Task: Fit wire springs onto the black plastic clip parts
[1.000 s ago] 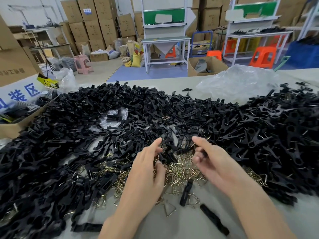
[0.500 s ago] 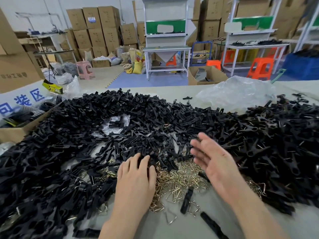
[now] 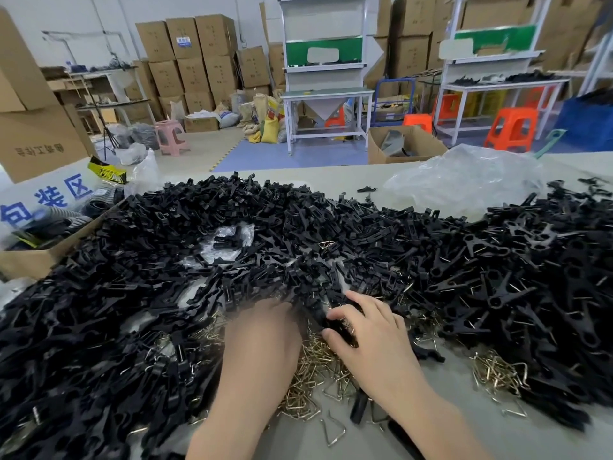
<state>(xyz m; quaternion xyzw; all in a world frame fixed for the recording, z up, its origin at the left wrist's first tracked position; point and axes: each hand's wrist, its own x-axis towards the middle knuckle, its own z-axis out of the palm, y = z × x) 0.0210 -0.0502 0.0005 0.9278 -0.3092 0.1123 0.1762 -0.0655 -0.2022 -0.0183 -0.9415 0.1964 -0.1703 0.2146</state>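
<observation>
Since half a second before, both hands had pushed forward into the heap's near edge. The right hand (image 3: 371, 336), earlier spread above the table, now pinched a black clip part (image 3: 340, 327) between thumb and forefinger. The left hand (image 3: 262, 343) had its fingertips buried among loose clip parts (image 3: 298, 234), so its grasp could not be told. A litter of wire springs (image 3: 315, 363) lay beneath both wrists. The crossed clips (image 3: 497, 287) at right looked assembled, but the large loose heap suggested most fitting was still left.
</observation>
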